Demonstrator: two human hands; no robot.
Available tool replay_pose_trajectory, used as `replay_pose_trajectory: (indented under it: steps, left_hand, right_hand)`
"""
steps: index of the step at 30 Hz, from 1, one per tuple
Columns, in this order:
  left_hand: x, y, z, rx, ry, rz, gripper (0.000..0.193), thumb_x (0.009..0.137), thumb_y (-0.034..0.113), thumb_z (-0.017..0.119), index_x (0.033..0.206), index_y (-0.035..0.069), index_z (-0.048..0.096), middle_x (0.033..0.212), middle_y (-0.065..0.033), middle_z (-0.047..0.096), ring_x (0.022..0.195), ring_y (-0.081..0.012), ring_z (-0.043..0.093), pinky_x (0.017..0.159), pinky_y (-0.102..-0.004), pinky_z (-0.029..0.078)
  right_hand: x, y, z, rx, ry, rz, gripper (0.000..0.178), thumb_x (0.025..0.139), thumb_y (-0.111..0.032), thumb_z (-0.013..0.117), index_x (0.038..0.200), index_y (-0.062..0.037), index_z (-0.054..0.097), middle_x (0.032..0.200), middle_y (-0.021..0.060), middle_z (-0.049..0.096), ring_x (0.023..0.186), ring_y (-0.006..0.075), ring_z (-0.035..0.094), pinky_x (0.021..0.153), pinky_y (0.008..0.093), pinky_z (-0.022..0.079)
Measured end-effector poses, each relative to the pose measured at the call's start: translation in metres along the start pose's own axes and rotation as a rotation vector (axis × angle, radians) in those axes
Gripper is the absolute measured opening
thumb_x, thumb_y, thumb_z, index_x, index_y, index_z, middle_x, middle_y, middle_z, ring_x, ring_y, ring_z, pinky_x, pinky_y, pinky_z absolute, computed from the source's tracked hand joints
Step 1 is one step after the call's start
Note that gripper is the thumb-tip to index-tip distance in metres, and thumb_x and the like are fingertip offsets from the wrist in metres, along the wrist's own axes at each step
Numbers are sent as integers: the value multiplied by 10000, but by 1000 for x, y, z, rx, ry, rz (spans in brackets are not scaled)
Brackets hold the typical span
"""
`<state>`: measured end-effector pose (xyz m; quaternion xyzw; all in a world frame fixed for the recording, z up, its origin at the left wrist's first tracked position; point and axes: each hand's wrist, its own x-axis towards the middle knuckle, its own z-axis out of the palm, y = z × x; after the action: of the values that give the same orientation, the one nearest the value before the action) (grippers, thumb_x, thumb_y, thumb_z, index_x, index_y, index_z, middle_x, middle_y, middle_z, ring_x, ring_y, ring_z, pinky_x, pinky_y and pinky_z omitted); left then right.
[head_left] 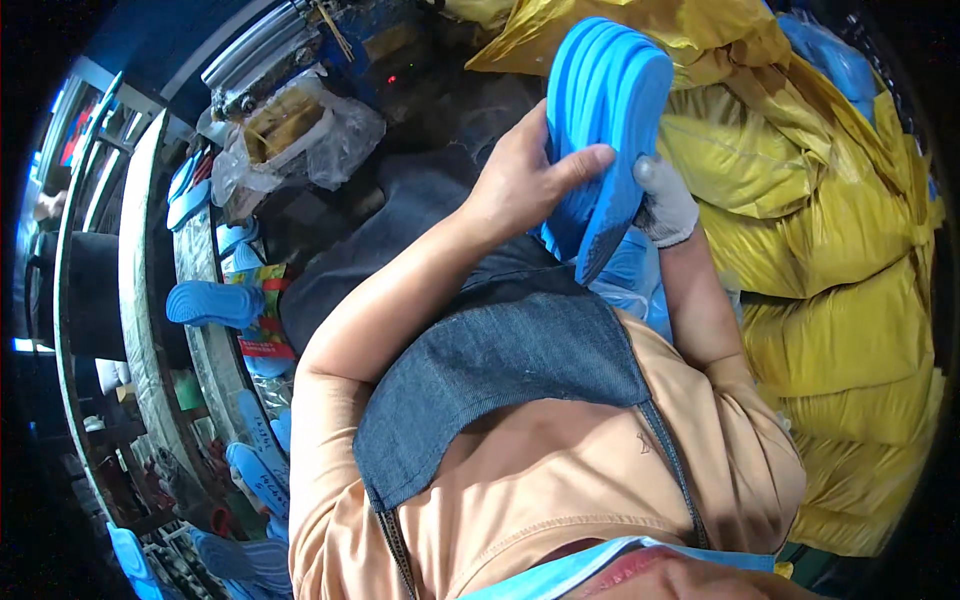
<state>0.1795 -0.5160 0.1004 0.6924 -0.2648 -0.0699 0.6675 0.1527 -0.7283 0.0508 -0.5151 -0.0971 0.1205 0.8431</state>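
Observation:
A stack of several bright blue shoe soles [610, 90] stands nearly upright in front of me, held between both hands. My bare left hand [525, 185] is closed around its left side, with the thumb pressed across the sole face and the fingers behind. On the stack's right side, my right hand [668, 205], in a pale glove, grips the lower part with its thumb on the edge. Its other fingers are mostly hidden. Below the stack, more blue pieces in clear plastic [632, 268] show beside my denim apron [510, 350].
Large yellow sacks [800, 200] are piled along the right. To the left runs a rack [140, 240] with loose blue soles [215, 303] on it. A plastic-lined box [290, 125] and metal rollers [255, 55] sit at the far left.

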Motion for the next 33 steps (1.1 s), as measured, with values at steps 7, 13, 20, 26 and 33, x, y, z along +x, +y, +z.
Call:
replay_pose_trajectory:
  steps: [7,13,20,26,33]
  left_hand:
    - [-2,-16,-12,-75,105,-58,534,928,282,704,1308,-34,500,1152,-103,649,1020,-160,619,922,-324,499]
    - [-9,-22,-23,-266,133,-122,498,944,264,678,1303,-32,502,1145,-106,646,1029,-177,619,926,-347,504]
    - [-2,-20,-22,-680,174,-376,371,953,181,622,1259,-6,530,1137,-129,655,1020,-235,657,904,-401,535]
    - [-2,-70,-30,-1070,130,-295,317,949,100,556,1254,16,540,1183,-118,650,1044,-251,649,947,-414,514]
    - [-14,-44,-19,-905,269,-191,371,955,86,535,1318,28,488,1224,-120,622,1087,-237,618,967,-401,493]
  right_hand:
    - [9,-24,17,-615,246,-200,430,830,-142,757,1193,4,578,1028,71,648,935,153,599,847,301,493]
    - [0,-93,28,-923,208,-144,306,785,-79,710,1080,-25,646,970,40,646,914,174,600,849,306,480]
    - [30,-135,90,-2007,-598,-811,125,741,-174,688,865,-167,689,1000,38,612,1215,281,512,1090,460,319]
    - [52,-87,104,-1926,-442,-1010,453,797,-204,660,1238,-122,603,1307,135,547,1246,350,474,1070,447,359]
    - [38,-25,69,-1398,224,-347,853,773,-375,818,1419,-11,396,1364,250,507,1261,392,512,1036,443,426]
